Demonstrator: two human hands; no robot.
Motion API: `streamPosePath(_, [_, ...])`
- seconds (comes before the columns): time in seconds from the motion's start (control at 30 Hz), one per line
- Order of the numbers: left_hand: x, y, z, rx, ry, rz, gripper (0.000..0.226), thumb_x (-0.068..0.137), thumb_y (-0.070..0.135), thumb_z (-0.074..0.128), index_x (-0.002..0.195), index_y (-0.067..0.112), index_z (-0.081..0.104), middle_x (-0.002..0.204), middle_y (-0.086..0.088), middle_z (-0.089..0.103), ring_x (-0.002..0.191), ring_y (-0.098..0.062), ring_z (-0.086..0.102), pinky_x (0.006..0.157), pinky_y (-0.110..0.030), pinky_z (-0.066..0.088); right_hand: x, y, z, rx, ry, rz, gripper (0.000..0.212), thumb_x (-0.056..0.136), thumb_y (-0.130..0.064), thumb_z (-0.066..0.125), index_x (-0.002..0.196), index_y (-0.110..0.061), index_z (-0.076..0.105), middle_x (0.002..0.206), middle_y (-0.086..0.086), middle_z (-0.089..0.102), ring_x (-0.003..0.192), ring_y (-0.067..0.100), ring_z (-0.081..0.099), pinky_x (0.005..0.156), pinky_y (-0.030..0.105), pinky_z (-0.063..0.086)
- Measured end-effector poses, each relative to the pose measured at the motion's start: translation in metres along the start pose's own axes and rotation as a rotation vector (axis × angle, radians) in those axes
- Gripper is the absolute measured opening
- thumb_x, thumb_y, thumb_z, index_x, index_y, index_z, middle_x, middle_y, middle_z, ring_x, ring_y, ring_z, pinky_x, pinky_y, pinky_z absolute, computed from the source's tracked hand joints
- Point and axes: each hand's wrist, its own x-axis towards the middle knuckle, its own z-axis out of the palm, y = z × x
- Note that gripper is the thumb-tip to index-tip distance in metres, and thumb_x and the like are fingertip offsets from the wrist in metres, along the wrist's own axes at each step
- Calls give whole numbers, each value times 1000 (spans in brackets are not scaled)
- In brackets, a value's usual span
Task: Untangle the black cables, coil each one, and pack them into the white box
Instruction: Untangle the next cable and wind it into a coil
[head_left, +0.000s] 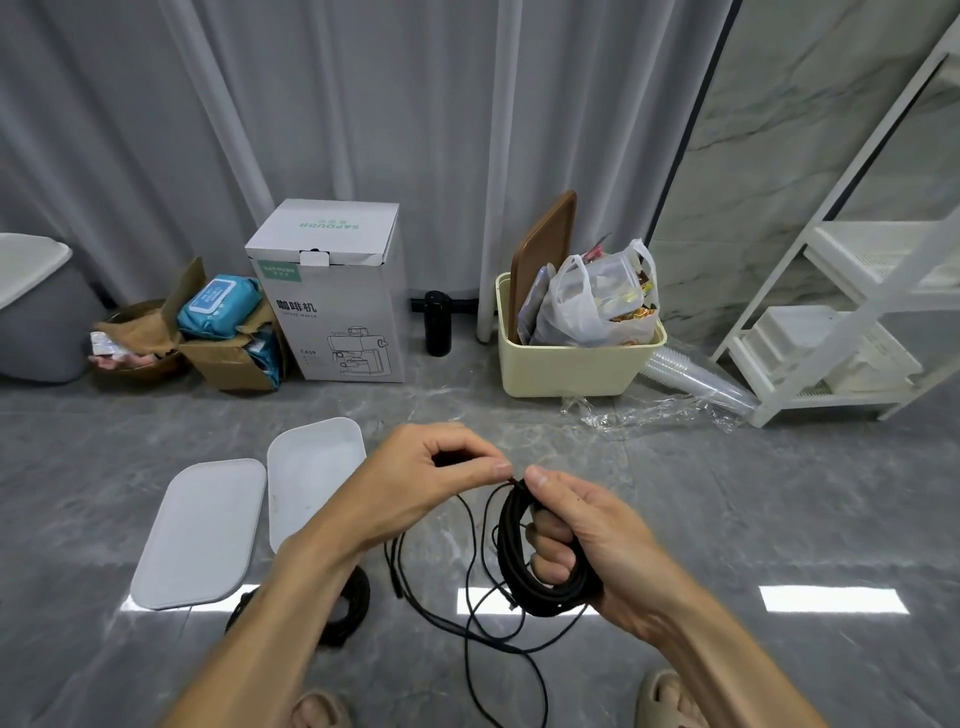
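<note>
My right hand (582, 535) grips a coil of black cable (524, 566), held above the grey floor. My left hand (431, 478) pinches the cable's end right at the top of that coil, thumb and finger meeting my right thumb. Loose thin black cable (470, 623) trails from the coil down onto the floor in loops. A second coiled black cable (345, 610) lies on the floor, partly hidden under my left forearm. The open white box (306, 467) sits on the floor to the left, with its white lid (200, 535) flat beside it.
Along the curtain stand a white coffee-maker carton (332, 291), a brown cardboard box with wipes (228, 332), a black bottle (437, 323) and a cream bin (571, 364) holding bags. A white shelf rack (852, 322) is at right. My sandalled feet (670, 699) are at the bottom edge.
</note>
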Motion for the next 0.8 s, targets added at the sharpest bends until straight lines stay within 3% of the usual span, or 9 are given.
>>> streamPosePath(0.17, [3, -1, 5, -32, 103, 47, 12, 74, 39, 71, 77, 28, 74, 79, 10, 72, 77, -1, 64, 74, -14, 47, -1, -1, 5, 0, -48, -14, 20, 81, -22, 68, 84, -9, 53, 58, -1, 28, 44, 9, 28, 41, 20, 33])
streamPosePath(0.33, [5, -7, 11, -74, 140, 26, 22, 75, 48, 67, 80, 27, 74, 79, -4, 69, 76, -11, 59, 74, -31, 49, 0, 2, 7, 11, -32, -56, 18, 83, -16, 68, 84, -8, 52, 57, 0, 29, 44, 9, 29, 43, 20, 35])
streamPosePath(0.4, [5, -10, 15, -84, 142, 11, 21, 80, 47, 63, 85, 29, 73, 74, 4, 64, 72, -6, 55, 72, -26, 47, 0, 2, 9, 63, -7, -90, 13, 84, -17, 67, 82, -10, 56, 57, -1, 28, 46, 10, 29, 43, 21, 36])
streamPosePath(0.5, [6, -17, 22, -69, 145, -19, 18, 90, 39, 58, 102, 41, 71, 96, 13, 71, 94, 0, 64, 91, -20, 49, 0, 0, 11, 127, 34, -138, 13, 86, -21, 64, 73, -16, 64, 58, -1, 27, 46, 10, 30, 44, 20, 36])
streamPosePath(0.6, [4, -20, 30, 38, 100, -42, 25, 99, 31, 53, 114, 48, 64, 112, 13, 65, 114, 5, 56, 102, -14, 40, 1, -1, 12, 155, 76, -180, 12, 85, -23, 64, 76, -16, 67, 58, -1, 26, 46, 9, 31, 45, 20, 37])
streamPosePath(0.7, [1, -20, 38, 123, 26, -158, 29, 104, 39, 41, 116, 42, 68, 108, 7, 66, 112, -1, 56, 104, -23, 41, 3, 0, 10, 168, 114, -202, 13, 85, -23, 64, 82, -12, 60, 57, -1, 27, 45, 10, 33, 45, 21, 39])
streamPosePath(0.73, [0, -18, 39, 83, -1, -212, 35, 105, 42, 36, 113, 35, 69, 105, 4, 69, 108, -6, 60, 104, -29, 44, 3, 1, 9, 172, 129, -211, 14, 86, -23, 64, 79, -13, 57, 56, -1, 27, 45, 10, 33, 46, 21, 40])
streamPosePath(0.8, [-4, -7, 43, -109, -50, -307, 46, 107, 41, 28, 103, 27, 72, 96, 1, 74, 97, -9, 68, 95, -27, 51, 4, 1, 7, 158, 159, -224, 20, 88, -24, 63, 75, -15, 51, 56, -1, 27, 46, 11, 34, 47, 21, 41])
